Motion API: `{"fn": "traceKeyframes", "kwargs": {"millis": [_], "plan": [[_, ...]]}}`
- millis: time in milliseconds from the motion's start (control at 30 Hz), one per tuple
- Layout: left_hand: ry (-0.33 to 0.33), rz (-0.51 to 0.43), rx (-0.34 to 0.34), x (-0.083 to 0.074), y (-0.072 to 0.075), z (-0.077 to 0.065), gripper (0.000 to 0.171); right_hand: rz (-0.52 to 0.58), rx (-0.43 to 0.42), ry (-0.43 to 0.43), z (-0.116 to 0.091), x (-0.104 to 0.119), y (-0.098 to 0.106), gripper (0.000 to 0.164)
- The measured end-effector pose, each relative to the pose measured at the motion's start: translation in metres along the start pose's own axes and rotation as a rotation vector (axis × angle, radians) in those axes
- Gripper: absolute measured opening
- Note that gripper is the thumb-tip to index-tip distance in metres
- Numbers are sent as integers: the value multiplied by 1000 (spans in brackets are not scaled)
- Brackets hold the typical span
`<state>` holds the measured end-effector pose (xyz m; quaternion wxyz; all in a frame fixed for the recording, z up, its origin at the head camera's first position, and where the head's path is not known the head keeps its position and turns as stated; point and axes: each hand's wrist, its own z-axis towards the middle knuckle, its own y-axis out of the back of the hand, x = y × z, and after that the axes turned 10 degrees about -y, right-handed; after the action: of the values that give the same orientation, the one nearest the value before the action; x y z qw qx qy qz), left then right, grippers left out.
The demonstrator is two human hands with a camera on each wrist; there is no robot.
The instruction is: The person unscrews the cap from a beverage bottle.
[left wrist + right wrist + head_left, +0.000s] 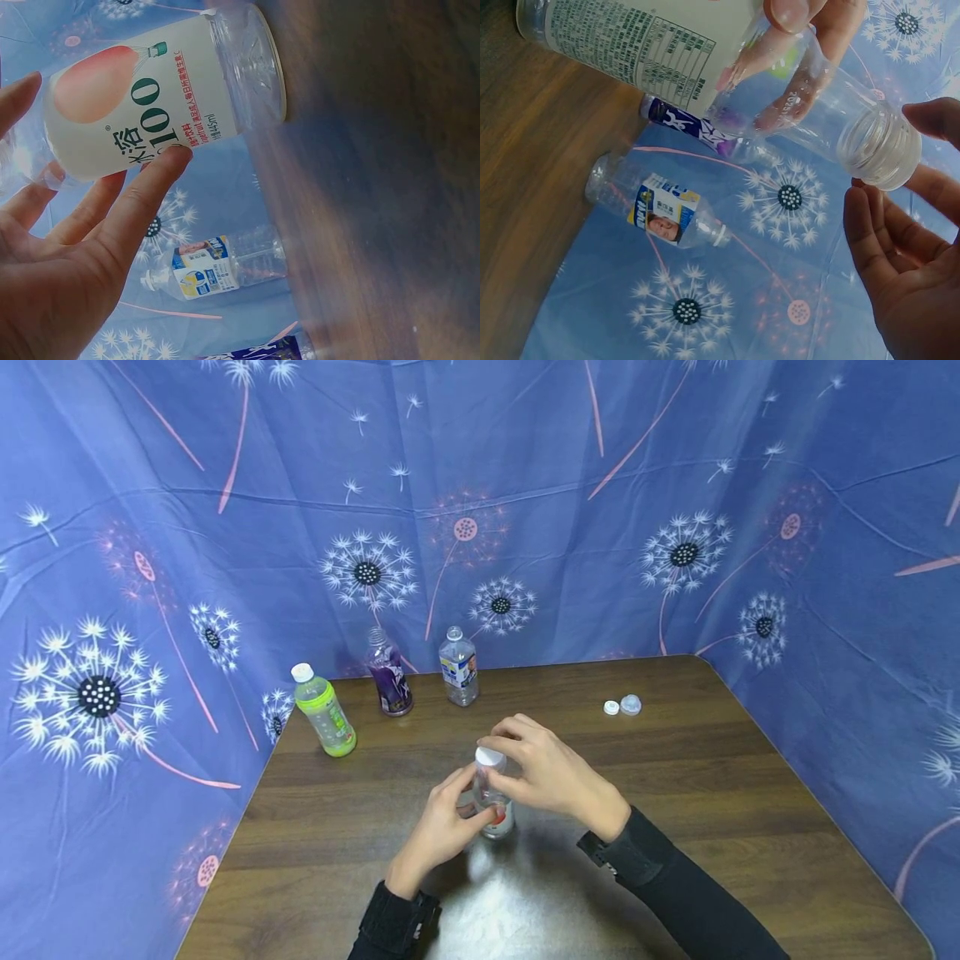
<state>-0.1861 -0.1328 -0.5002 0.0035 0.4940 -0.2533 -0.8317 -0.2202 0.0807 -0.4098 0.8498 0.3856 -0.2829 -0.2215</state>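
Note:
A clear plastic bottle [483,789] with a pale label and a peach-coloured fruit print stands upright on the table, both hands at it. My left hand [444,822] grips its body from the left, one finger lying along the label [139,97]. At the top, the thumb and fingers of my right hand [551,768] pinch round the mouth. From the head, this top looks white; the right wrist view shows a see-through threaded neck [877,150]. Whether a cap sits on it I cannot tell.
Behind stand a green-labelled bottle [325,714] with a white cap, an uncapped purple-labelled bottle [390,681] and a clear bottle [458,668]. A white cap [611,707] and a translucent cap [631,704] lie at the back right. Blue patterned cloth [570,577] borders the wooden table.

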Motion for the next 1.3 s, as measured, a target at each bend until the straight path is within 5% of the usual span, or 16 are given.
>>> {"fn": "traceKeyframes", "kwargs": {"millis": [267, 433, 733, 967, 1300], "plan": [[15, -2, -8, 0, -1, -1, 60, -155, -19, -107, 5, 13, -1, 26], [17, 0, -8, 1, -2, -2, 59, -216, 4, -154, 7, 16, 2, 39], [16, 17, -3, 2, -2, 0, 64, -22, 344, 30, 12, 10, 34, 56], [-2, 57, -10, 3, -1, 2, 61, -3, 407, 49, 21, 5, 42, 57], [5, 56, -10, 4, -1, 1, 64, -3, 412, 55, 22, 1, 38, 36]]}}
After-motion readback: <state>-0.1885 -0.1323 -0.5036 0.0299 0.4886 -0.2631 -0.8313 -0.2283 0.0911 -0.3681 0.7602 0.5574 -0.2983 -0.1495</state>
